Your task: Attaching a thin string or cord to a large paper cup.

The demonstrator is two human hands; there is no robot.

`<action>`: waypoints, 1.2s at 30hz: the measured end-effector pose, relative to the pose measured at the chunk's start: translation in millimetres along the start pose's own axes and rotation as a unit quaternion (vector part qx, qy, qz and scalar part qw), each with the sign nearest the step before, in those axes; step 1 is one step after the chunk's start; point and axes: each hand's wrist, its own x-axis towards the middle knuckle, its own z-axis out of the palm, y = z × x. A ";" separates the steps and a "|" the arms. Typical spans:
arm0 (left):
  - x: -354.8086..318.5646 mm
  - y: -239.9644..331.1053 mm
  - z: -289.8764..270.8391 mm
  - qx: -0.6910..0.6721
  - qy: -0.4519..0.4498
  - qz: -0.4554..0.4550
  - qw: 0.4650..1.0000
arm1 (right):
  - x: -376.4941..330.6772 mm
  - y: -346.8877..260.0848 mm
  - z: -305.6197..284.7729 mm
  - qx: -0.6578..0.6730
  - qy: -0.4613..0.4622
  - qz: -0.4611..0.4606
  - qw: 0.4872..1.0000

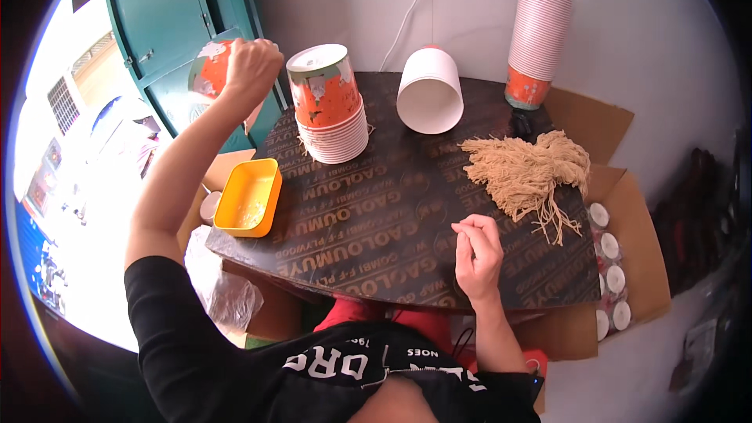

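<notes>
My left hand (252,70) is raised over the far left side of the table, its fingers closed on an orange and green printed paper cup (210,72). Beside it stands an upside-down stack of similar paper cups (327,106), with strands of twine showing around its lower part. Above the front right of the table, my right hand (478,254) is closed in a pinch; I cannot make out anything between the fingertips. Beyond that hand lies a loose bundle of beige twine strands (529,172). A white paper cup (431,94) rests on its side at the back, its mouth facing me.
A yellow plastic tray (249,196) with small pale bits sits at the left edge. A tall cup stack (540,39) in clear plastic stands back right. An open cardboard box (638,258) holding several white-lidded containers is beyond the right edge. A green door (157,8) stands left.
</notes>
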 end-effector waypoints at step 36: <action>22.7 98.2 3.6 -0.342 0.100 -0.030 0.934 | -1.7 1.5 8.4 0.046 -0.104 0.086 0.990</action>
